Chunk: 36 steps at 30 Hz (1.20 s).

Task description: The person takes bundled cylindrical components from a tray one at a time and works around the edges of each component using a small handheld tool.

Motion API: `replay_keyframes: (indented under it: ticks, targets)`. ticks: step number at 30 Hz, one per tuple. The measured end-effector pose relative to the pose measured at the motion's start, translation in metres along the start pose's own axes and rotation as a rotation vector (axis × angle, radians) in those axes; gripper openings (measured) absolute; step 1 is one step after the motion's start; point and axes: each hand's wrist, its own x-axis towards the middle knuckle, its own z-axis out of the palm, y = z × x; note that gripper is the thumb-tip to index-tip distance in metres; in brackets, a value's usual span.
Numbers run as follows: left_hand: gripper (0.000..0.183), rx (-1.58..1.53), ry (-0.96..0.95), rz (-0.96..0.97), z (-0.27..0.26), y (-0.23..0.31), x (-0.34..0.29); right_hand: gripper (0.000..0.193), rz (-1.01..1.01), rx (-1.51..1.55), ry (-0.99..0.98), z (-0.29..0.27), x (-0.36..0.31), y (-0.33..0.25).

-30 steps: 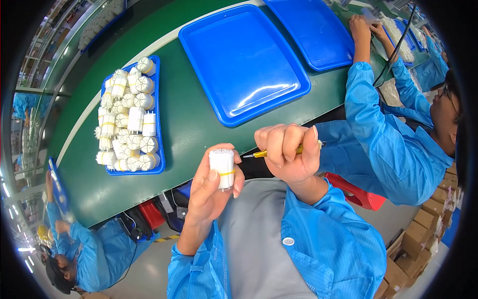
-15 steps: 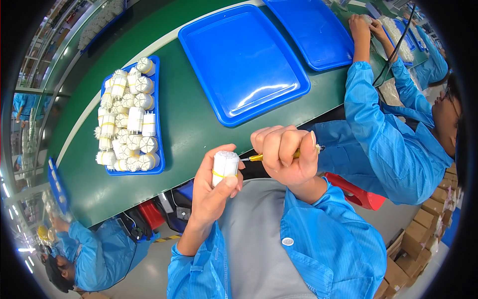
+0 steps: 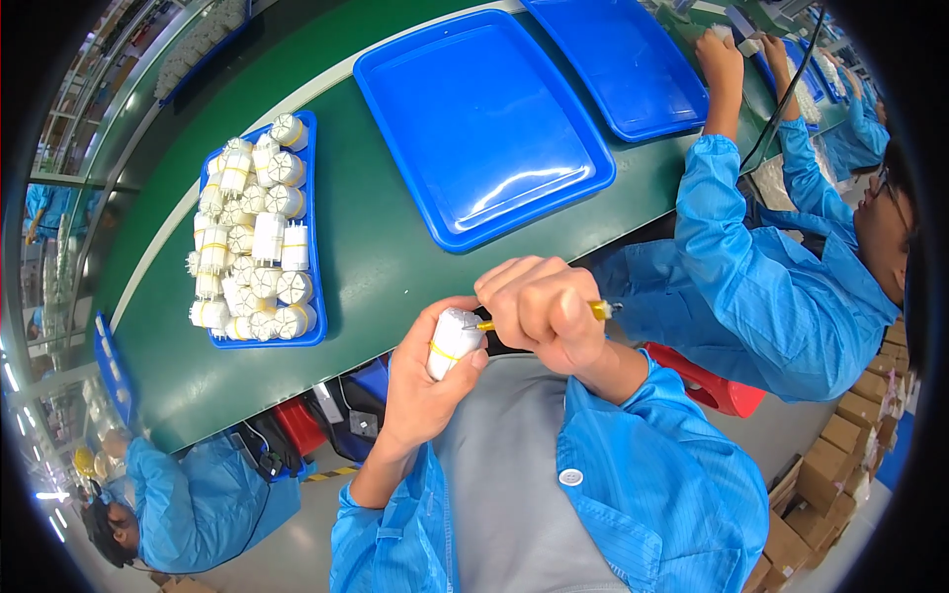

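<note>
My left hand (image 3: 423, 381) is closed round a white cylindrical bundle (image 3: 453, 348) with a yellow band about it. In my right fist (image 3: 550, 310) is a screwdriver-like tool with a yellow handle (image 3: 600, 309). Its thin metal tip meets the upper end of the bundle, though the exact contact is too small to make out. Both hands are in front of my body, just off the near edge of the green table (image 3: 376, 287). More banded white bundles (image 3: 254, 237) are heaped in a blue tray (image 3: 319, 227) on the left.
A large blue tray (image 3: 484, 128) lies ahead, with another blue tray (image 3: 623, 69) to its right. Close on my right sits a co-worker in a blue smock (image 3: 761, 287); a second co-worker (image 3: 198, 504) is at lower left. A red stool (image 3: 727, 385) and cardboard boxes (image 3: 830, 465) stand right.
My right hand has moved left and slightly down, bringing the tool's tip onto the bundle's end. The bundle now leans to the right. The co-worker on the right has spread their hands.
</note>
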Motion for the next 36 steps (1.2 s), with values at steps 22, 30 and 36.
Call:
replay_keyframes:
  ticks: [22,30,36]
  targets:
    - [0.057,-0.312,-0.113,0.019,-0.001,-0.003,0.010,0.057,-0.017,0.102,0.111,-0.008,-0.003,0.003]
    - [0.055,-0.154,-0.079,-0.011,-0.005,-0.007,0.012,0.057,0.074,0.080,0.057,-0.010,0.000,0.011]
    - [0.056,-0.382,-0.174,0.005,-0.010,-0.011,0.019,0.055,0.175,0.470,0.260,-0.013,-0.006,0.028]
